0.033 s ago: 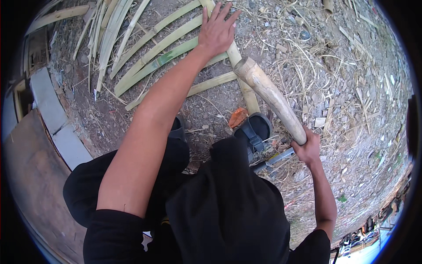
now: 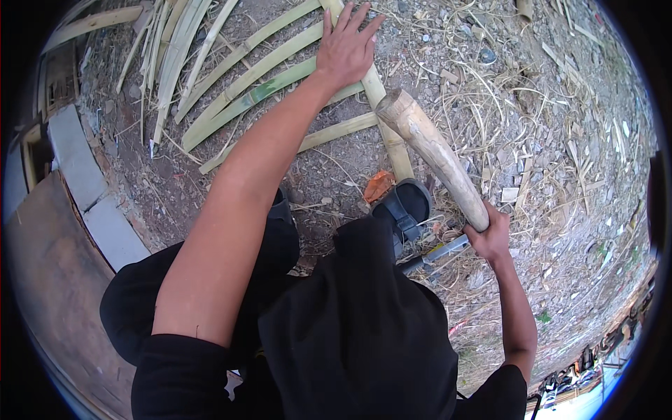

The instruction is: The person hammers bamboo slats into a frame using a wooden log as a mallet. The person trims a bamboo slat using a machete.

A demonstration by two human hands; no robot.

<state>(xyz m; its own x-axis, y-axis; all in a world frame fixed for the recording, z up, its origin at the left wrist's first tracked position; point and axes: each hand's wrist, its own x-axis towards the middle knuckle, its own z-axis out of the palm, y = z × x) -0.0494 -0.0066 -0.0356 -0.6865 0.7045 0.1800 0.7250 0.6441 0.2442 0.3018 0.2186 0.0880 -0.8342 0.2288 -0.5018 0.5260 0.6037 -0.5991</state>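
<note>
My left hand [image 2: 346, 52] lies flat with fingers spread on a long pale bamboo piece [image 2: 394, 150], which runs from the top edge down to my sandal [image 2: 404, 210]. My right hand [image 2: 490, 234] is wrapped round the near end of a thick wooden club [image 2: 442, 157]. Its wider far end hangs over or beside the bamboo piece; whether they touch I cannot tell. A metal-bladed tool [image 2: 448, 248] with a dark handle lies just left of my right hand, partly hidden. Several split bamboo strips [image 2: 269, 87] fan out left of my left hand.
More thin bamboo strips [image 2: 183, 49] are bundled at the upper left. Grey slabs [image 2: 80, 161] and a brown board [image 2: 63, 266] line the left side. Shavings and stones cover the ground [image 2: 560, 175]. An orange scrap [image 2: 379, 186] lies by the sandal.
The wooden club's far end has shifted very slightly to the right. My left hand stays in place.
</note>
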